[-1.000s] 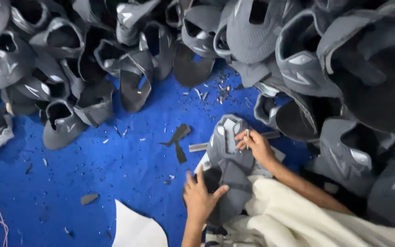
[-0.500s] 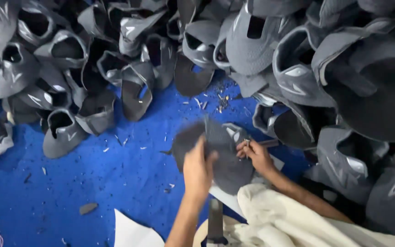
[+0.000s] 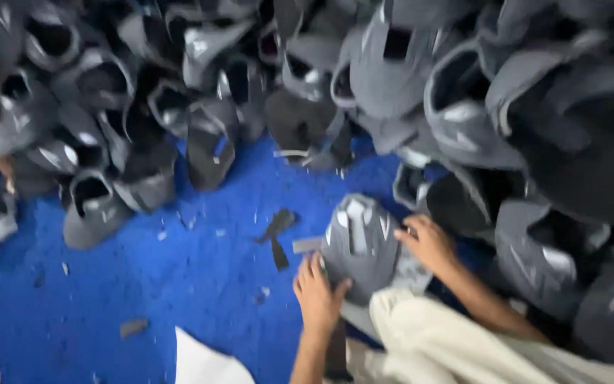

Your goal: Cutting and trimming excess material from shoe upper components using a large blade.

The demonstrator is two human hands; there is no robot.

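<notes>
Pressing grey shoe upper (image 3: 359, 244) w/ both hands: left hand (image 3: 318, 295), right hand (image 3: 429, 244).

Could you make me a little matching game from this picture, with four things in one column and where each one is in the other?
Things:
1. grey shoe upper
2. dark scrap
3. white sheet
4. pile of grey uppers

Places:
A. at the bottom edge of the picture, on the blue surface
B. across the top and right side of the picture
C. between the left hand and the right hand
D. lying alone on the blue, just left of the held piece

Pairs: 1-C, 2-D, 3-A, 4-B
</notes>
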